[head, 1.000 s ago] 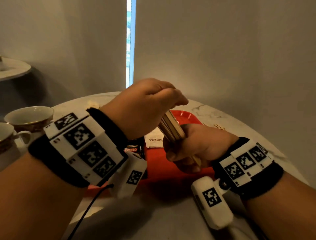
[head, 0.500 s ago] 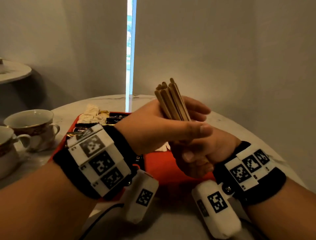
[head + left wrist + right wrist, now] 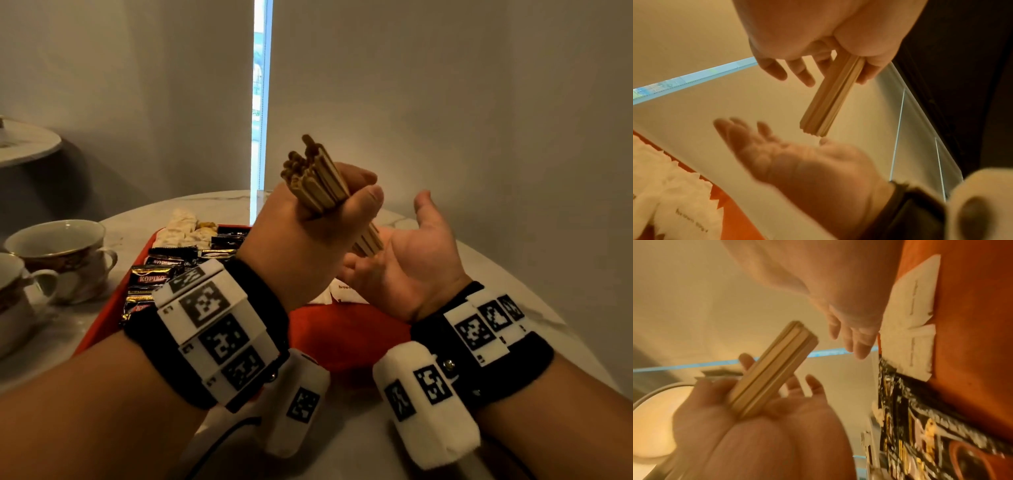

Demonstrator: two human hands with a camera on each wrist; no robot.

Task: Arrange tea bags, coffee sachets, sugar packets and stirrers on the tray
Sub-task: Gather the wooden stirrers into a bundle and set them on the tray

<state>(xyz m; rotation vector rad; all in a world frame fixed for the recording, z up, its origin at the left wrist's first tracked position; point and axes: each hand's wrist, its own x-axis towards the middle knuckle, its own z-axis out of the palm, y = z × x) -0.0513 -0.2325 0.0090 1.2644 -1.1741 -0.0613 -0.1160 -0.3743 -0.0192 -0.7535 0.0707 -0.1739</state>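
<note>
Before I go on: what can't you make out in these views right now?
- Stirrers: exact count; packed tight in the left hand, all views.
- Whether the bundle's lower end touches the right hand: left wrist view blurred there.
- Tray: middle and near edge hidden by both wrists, head view.
- Coffee sachets: partly behind the left wristband.
- Sugar packets: print blurred.

matt pale wooden stirrers point(image 3: 317, 180), glossy red plastic tray point(image 3: 346, 339), shiny foil coffee sachets point(image 3: 150, 277), white paper sugar packets point(image 3: 910, 321)
</note>
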